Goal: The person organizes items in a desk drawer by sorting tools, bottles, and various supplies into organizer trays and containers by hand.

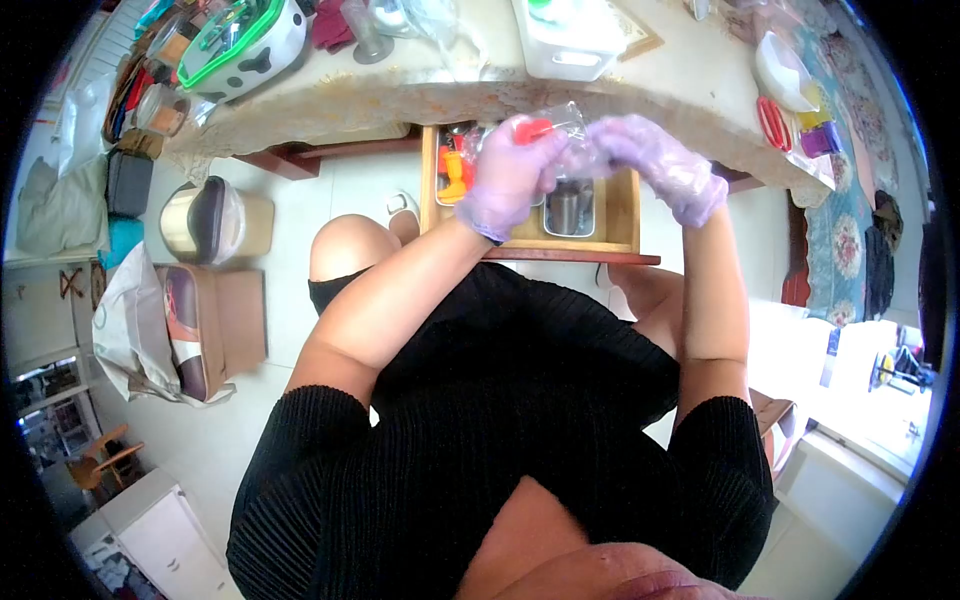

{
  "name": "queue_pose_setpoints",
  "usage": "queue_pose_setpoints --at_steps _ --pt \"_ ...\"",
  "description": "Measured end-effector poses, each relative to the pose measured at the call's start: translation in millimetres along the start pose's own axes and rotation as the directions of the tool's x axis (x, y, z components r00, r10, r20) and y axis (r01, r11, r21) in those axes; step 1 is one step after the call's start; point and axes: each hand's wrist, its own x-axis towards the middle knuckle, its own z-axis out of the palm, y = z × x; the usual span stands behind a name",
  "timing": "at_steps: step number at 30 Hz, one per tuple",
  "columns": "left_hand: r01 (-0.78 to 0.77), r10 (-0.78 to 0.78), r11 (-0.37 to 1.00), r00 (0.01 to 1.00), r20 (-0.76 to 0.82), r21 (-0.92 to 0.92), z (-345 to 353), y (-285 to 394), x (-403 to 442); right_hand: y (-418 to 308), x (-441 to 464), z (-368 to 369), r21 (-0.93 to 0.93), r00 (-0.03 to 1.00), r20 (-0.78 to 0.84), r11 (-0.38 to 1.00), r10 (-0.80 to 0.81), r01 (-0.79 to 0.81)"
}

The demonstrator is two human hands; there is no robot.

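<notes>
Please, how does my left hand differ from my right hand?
The left hand grips a red object, while the right hand is at the clear plastic. The left hand appears wholly over the drawer; the right hand extends past the drawer's right side. Both wear light purple gloves.

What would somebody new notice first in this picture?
Probably the left hand and right hand in purple gloves, over an open wooden drawer; the left holds something red. Next, perhaps, the black-spotted white tub with green rim, upper left on the table.
</notes>
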Motion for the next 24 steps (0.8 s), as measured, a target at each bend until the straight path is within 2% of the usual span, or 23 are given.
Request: queue_pose_setpoints --at_steps 1,3,4,9,11,12,13,14,16,18,19,20,21,22,23,24 --pt "-0.035 0.036 0.999 0.999 -0.015 0.039 3.9 3.3 -2.0 3.6 0.3 -2.5 -0.002 1.0 0.0 1.0 -0.004 0.004" --pt "-0.037 0.038 0.999 0.997 -0.062 0.027 7.2 8.2 -3.4 4.1 2.1 -7.1 0.389 0.997 0.024 0.919 -0.08 0.064" --pt "-0.035 0.038 0.997 0.998 -0.054 0.066 5.1 9.8 -3.2 -4.4 2.6 -5.1 0.385 1.0 0.0 0.923 0.023 -0.021" --pt "-0.081 0.073 0.968 0.996 0.041 0.238 -3.0 0.0 1.7 -4.4 6.6 14.5 0.278 0.993 0.009 0.954 0.117 -0.115" --pt "-0.202 0.194 0.942 0.979 0.057 0.268 -6.6 -5.6 6.7 17.2 19.2 3.3 -0.007 0.971 -0.072 0.973 0.229 -0.23" --pt "-0.206 0.208 0.926 0.978 0.026 0.317 -10.5 -2.8 10.7 50.8 31.1 -9.7 -0.228 0.961 -0.069 0.933 0.268 -0.277" --pt "-0.214 0.231 0.905 0.973 -0.003 0.366 -15.7 2.6 15.2 67.7 33.7 -13.4 -0.231 0.96 -0.075 0.932 0.268 -0.278" --pt "-0.228 0.25 0.901 0.968 -0.013 0.37 -20.1 5.7 18.5 79.3 35.9 -15.0 -0.551 0.97 -0.011 0.808 0.244 -0.209" --pt "-0.245 0.273 0.895 0.962 -0.023 0.374 -24.6 14.5 19.2 108.4 44.0 -13.6 -0.803 0.969 0.057 0.587 0.239 -0.098" --pt "-0.165 0.163 0.975 0.986 0.023 0.147 -22.2 28.2 11.8 134.4 52.4 -4.1 -0.768 0.976 -0.027 0.62 0.217 -0.159" --pt "-0.164 0.162 0.976 0.986 0.026 0.146 -21.2 29.5 10.1 136.3 55.2 3.8 -0.755 0.976 -0.056 0.631 0.211 -0.18" --pt "-0.143 0.144 0.981 0.99 0.0 0.128 -19.5 30.5 9.9 139.0 61.6 16.1 -0.762 0.969 -0.235 0.604 0.081 -0.235" --pt "-0.121 0.125 0.987 0.992 -0.026 0.108 -18.0 30.4 8.4 141.4 64.7 24.4 -0.758 0.915 -0.399 0.583 -0.058 -0.294" --pt "-0.124 0.127 0.987 0.992 -0.019 0.102 -19.3 29.5 5.0 148.6 62.7 27.6 -0.708 0.938 -0.299 0.7 -0.174 -0.096" --pt "-0.073 0.073 0.992 0.997 0.002 0.103 -21.6 30.5 4.3 154.9 57.6 32.0 -0.828 0.916 -0.161 0.556 -0.366 0.077" --pt "-0.04 0.036 0.993 0.999 0.037 0.11 -21.0 35.3 8.4 172.5 66.9 36.6 -0.914 0.981 -0.092 0.406 -0.169 -0.016"
